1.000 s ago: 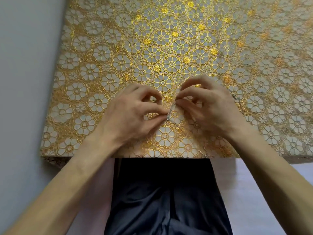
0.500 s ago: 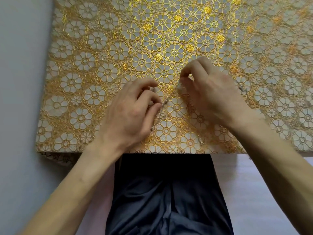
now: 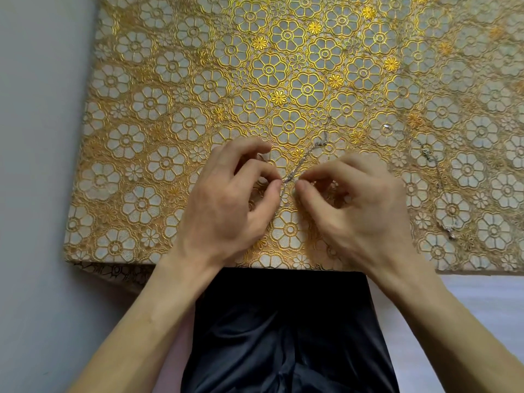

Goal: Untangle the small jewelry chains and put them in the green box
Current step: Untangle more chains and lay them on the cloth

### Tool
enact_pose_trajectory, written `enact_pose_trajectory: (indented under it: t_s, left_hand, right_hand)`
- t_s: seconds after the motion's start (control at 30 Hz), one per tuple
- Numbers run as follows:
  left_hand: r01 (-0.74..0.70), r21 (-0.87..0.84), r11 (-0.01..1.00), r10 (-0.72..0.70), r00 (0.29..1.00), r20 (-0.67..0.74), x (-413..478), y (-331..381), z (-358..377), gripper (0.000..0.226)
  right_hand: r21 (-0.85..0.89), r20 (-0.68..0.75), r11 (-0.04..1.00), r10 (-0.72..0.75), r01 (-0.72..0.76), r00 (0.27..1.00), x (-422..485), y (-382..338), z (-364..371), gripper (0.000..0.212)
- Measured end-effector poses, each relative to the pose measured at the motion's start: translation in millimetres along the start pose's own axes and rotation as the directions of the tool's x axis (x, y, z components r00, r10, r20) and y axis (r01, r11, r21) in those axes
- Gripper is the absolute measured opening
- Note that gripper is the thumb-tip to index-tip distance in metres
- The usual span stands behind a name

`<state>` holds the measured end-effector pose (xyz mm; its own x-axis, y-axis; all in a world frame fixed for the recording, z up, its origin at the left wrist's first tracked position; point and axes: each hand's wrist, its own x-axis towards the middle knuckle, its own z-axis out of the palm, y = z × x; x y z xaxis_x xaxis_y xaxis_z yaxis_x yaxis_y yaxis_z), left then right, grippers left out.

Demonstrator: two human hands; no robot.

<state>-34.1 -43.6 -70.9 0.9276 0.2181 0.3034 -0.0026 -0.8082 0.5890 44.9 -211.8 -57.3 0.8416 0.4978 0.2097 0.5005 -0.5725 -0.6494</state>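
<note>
both pinch chain (image 3: 298,166), right grip (image 3: 364,214) drawn nearer left grip (image 3: 226,214)

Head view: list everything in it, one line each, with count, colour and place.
tablecloth: one, gold and white flowers, covering the table
held chain: cannot tell how many strands, silver, centre, running up from the fingertips
loose chain: one, silver, lying on the tablecloth at right
trousers: one pair, dark, below the table's near edge
left hand: one, pinching the held chain
right hand: one, pinching the held chain
</note>
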Motion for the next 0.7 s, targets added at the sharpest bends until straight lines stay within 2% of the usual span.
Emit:
enact_pose_trajectory:
  t_s: [0.27,0.43,0.53,0.7]
  left_hand:
    - [0.002,-0.043,0.999,-0.003,1.0,-0.012,0,-2,0,0.009]
    - [0.006,-0.034,0.999,-0.006,1.0,-0.013,-1,-2,-1,0.009]
    - [0.014,-0.04,0.999,-0.014,1.0,-0.014,-1,-2,-1,0.008]
    - [0.041,-0.058,0.998,-0.042,0.999,-0.018,0,-1,-1,0.008]
  right_hand:
    - [-0.034,0.0,0.999,0.02,-0.02,1.0,4,-8,7,0.012]
    - [-0.237,0.079,0.964,-0.107,0.123,0.991,10,-9,4,0.015]
    - [-0.349,0.133,0.921,-0.135,0.174,0.982,13,-12,3,0.02]
    - [-0.405,0.194,0.882,-0.175,0.241,0.965,18,-12,5,0.026]
